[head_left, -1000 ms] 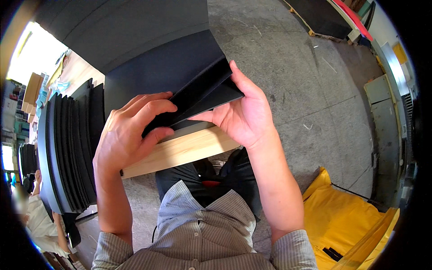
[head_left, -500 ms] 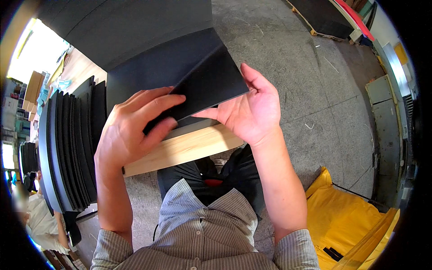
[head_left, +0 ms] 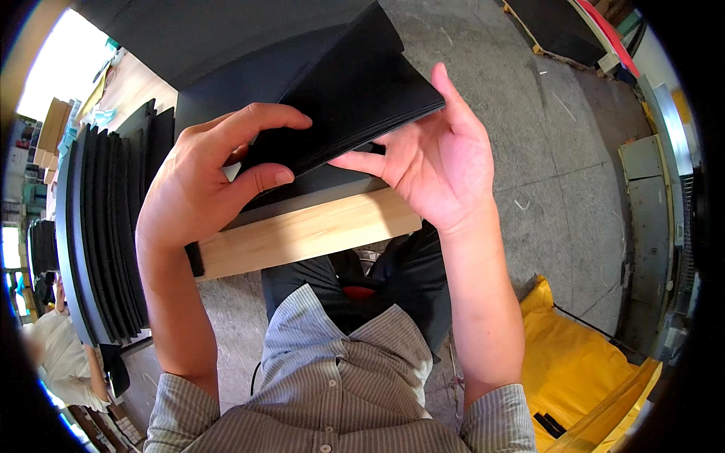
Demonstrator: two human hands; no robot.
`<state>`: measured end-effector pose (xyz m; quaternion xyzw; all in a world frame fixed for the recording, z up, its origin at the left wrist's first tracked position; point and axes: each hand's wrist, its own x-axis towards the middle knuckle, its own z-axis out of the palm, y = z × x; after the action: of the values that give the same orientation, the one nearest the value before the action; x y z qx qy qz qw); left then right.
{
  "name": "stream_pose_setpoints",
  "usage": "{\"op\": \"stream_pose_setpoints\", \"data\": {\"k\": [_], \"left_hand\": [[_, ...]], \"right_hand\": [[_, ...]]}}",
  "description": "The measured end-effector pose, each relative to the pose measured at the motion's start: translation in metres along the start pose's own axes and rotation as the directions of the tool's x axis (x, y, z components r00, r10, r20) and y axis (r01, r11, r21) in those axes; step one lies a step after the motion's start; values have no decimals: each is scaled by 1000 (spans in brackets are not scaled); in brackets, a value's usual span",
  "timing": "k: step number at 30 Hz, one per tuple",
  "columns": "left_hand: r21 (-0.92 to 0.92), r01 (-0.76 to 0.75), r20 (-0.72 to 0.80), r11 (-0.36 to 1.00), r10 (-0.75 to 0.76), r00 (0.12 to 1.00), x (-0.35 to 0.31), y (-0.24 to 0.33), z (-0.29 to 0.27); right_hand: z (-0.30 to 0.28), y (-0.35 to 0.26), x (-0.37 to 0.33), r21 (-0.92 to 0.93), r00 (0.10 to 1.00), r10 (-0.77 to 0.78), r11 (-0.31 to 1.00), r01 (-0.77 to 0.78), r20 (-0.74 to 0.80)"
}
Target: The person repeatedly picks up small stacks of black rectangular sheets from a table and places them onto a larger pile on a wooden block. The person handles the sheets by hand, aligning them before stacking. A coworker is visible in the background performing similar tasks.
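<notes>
Between my hands a black bundle of thin sheets (head_left: pixel 355 106) is raised at a tilt, with several layers showing along its near edge. My left hand (head_left: pixel 200 170) holds the near left side, index finger bent over the top and thumb at the near edge; its other fingers are mostly hidden. My right hand (head_left: pixel 449 162) is open and palm up at the right corner. Its fingers reach under the bundle and the thumb points up beside the corner. Beneath lies a larger black sheet (head_left: pixel 219 94) on a pale wooden table (head_left: pixel 317 232).
A row of black curved panels (head_left: pixel 106 234) stands at the left. A yellow cover (head_left: pixel 581 370) lies at the lower right, and a grey metal cabinet (head_left: pixel 642 189) stands at the right. A black slab (head_left: pixel 555 30) is at the far right. Another person (head_left: pixel 68 366) sits lower left.
The bundle's raised part has shifted up and to the right, and more layers show at its edge. My left hand has moved slightly left, my right hand up and right.
</notes>
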<state>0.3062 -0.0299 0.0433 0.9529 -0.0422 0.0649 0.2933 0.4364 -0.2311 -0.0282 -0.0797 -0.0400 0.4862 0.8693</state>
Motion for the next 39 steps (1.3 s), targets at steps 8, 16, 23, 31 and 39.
{"op": "stream_pose_setpoints", "data": {"k": [8, 16, 23, 31, 39], "left_hand": [[-25, -29, 2, 999, 29, 1000, 0, -5, -1], [-39, -15, 8, 999, 15, 1000, 0, -5, -1], [-4, 0, -11, 1000, 0, 1000, 0, -2, 1], [-14, 25, -2, 1000, -25, 1000, -1, 0, 0], [17, -65, 3, 998, 65, 998, 1, -1, -2]], "right_hand": [[-11, -1, 2, 112, 990, 14, 993, -30, 143], [-6, 0, 1, 49, 995, -5, 999, 0, 97], [-5, 0, 0, 68, 994, 7, 998, -15, 110], [-10, -2, 2, 102, 994, 43, 993, -52, 96], [-3, 0, -2, 29, 999, 16, 999, -17, 34]]}}
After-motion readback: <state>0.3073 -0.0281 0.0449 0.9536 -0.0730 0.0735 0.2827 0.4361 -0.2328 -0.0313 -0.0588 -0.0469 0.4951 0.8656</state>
